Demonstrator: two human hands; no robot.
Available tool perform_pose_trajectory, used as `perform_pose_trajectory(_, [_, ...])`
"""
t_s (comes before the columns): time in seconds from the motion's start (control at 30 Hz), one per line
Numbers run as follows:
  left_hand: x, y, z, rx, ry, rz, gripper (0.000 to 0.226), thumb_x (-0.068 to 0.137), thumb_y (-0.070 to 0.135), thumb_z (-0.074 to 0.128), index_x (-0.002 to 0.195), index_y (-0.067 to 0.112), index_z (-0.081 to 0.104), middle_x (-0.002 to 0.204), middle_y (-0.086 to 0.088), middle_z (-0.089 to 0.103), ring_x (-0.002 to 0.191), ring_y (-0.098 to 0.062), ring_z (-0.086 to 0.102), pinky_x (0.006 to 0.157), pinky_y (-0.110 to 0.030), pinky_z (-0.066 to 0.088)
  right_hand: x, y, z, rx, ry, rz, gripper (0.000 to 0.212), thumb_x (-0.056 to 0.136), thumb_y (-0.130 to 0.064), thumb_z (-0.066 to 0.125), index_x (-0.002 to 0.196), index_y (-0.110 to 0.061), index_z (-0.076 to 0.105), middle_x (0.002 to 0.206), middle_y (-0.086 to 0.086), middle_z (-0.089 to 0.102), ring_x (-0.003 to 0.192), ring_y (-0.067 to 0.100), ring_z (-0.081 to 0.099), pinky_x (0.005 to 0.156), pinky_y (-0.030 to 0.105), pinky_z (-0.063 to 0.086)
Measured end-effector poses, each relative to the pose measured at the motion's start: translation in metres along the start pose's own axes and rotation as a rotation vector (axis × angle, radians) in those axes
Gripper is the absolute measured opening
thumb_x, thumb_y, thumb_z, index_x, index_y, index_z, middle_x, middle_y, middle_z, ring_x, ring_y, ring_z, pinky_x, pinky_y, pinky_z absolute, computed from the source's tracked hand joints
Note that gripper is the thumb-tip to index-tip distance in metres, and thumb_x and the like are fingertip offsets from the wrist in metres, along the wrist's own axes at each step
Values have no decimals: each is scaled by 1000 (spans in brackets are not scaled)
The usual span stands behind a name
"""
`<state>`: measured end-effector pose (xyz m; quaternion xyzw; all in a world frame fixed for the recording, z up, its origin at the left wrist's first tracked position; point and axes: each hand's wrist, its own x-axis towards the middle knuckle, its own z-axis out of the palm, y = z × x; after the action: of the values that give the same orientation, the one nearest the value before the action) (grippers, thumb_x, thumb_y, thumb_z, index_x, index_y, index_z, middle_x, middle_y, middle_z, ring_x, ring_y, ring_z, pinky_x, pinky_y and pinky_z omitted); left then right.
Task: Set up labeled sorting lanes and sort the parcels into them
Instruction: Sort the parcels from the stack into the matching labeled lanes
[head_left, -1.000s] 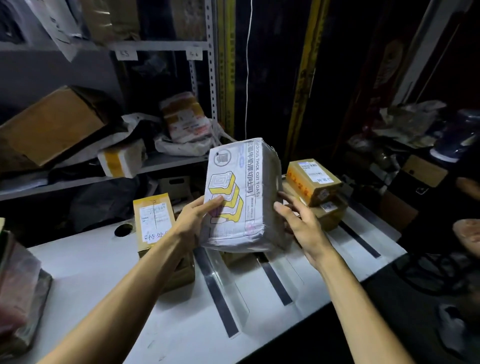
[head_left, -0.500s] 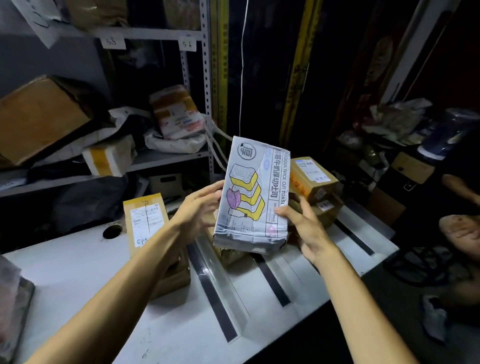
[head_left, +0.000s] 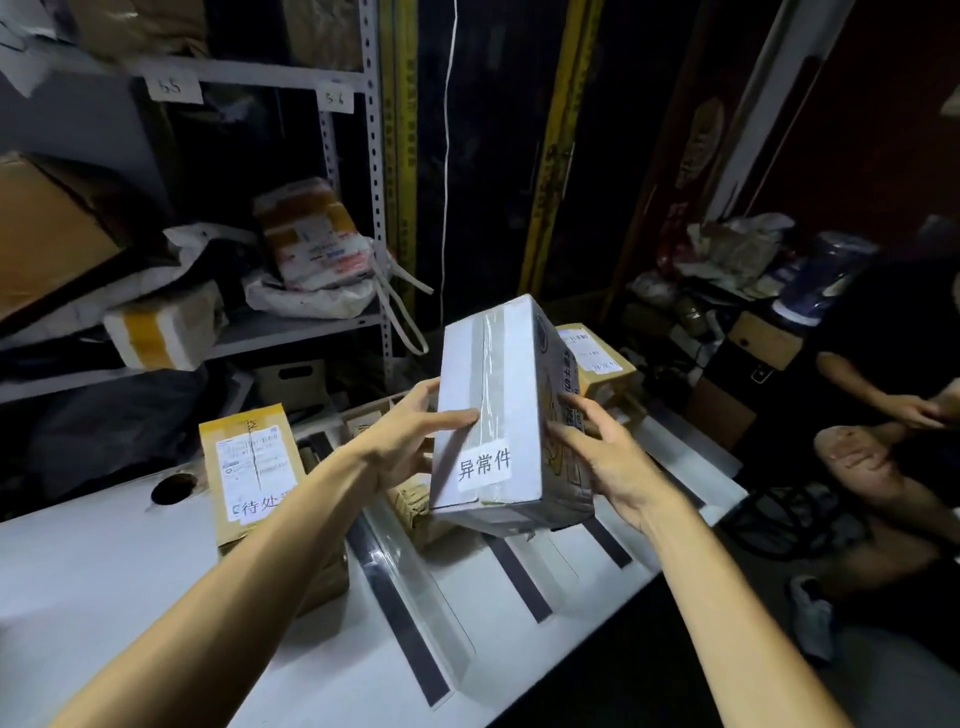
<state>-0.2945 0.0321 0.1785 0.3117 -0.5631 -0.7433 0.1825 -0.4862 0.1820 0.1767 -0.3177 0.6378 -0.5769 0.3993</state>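
A white toast-print carton (head_left: 493, 395) is held above the white table (head_left: 104, 571), its taped plain side facing me with a white label of Chinese characters (head_left: 484, 464). My left hand (head_left: 410, 441) grips its left side, thumb across the front. My right hand (head_left: 592, 447) holds its right printed side with spread fingers. Dark tape strips (head_left: 395, 597) mark lanes on the table. A brown labeled box (head_left: 254, 462) stands in the left lane. Another yellow-brown box (head_left: 597, 358) lies behind the carton on the right. A small brown parcel (head_left: 410, 504) sits under the carton.
Metal shelving (head_left: 374, 156) at the back left holds several parcels and bags. A round hole (head_left: 171, 488) is in the tabletop. A seated person (head_left: 883, 415) is at the right, beside clutter and boxes. The table's front edge runs diagonally.
The carton has been turned round in both hands: its printed toast face now points right and the plain taped side with the label faces me. My left thumb moved onto the front.
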Motion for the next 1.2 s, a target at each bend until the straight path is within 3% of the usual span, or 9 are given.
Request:
perform_pose_trajectory(0.17, [4,-6,16,5,40,4,73,81,14,77,138,29,34,122,-8,64,105,-29,67,85,-53,56,-3,-1,7,-118,32,-3,88,58,-84,72,135,-45,56,138,-6,59,129,15,54,110,45,44])
perform_pose_trajectory(0.23, [5,-9,21,40,57,26,75,80,13,78,137,31,33,117,-9,66,103,-27,67,86,-52,55,-4,-3,7,-185,27,-1,76,64,-76,75,132,-45,58,130,-2,64,120,17,61,101,43,51])
perform_pose_trajectory(0.3, [7,-11,27,64,65,48,73,79,11,78,135,30,34,110,-9,68,96,-21,69,72,-40,56,-9,-1,3,-159,23,-8,59,76,-47,81,130,-34,61,116,-3,72,100,13,72,80,29,59])
perform_pose_trajectory(0.43, [10,-12,41,117,52,45,67,81,11,77,134,31,40,101,-6,72,88,-16,71,61,-32,53,-15,4,-15,-40,56,-15,42,86,-13,74,125,-23,61,113,-1,74,87,10,74,59,18,55])
perform_pose_trajectory(0.57, [15,-11,61,158,60,0,66,80,18,79,133,34,44,105,-8,73,97,-25,70,72,-37,53,-18,8,-36,30,68,2,27,87,-12,74,107,-25,62,102,-5,76,82,10,74,57,19,55])
perform_pose_trajectory(0.8, [29,0,130,143,82,-63,59,85,16,74,131,35,43,114,-3,65,95,-23,66,66,-37,50,-13,7,-98,42,32,39,39,84,-22,76,120,-24,60,111,3,75,95,21,73,84,42,60])
perform_pose_trajectory(0.9, [37,-4,164,121,109,-73,62,83,18,76,132,35,42,122,-7,63,104,-29,65,82,-51,55,-12,3,-134,31,13,50,39,83,-23,77,118,-28,60,111,3,75,98,25,73,91,50,57])
perform_pose_trajectory(1.1, [56,-18,230,76,139,-84,65,83,18,76,135,33,39,121,-6,56,96,-24,63,73,-47,56,-11,8,-203,16,2,90,34,83,-22,78,112,-24,62,109,4,75,97,24,73,90,48,58])
perform_pose_trajectory(1.2, [73,-24,256,42,156,-152,64,84,18,76,135,32,40,121,-6,58,101,-27,63,85,-57,53,-8,13,-234,0,-5,113,32,85,-21,75,115,-23,63,107,3,76,89,18,73,74,34,59])
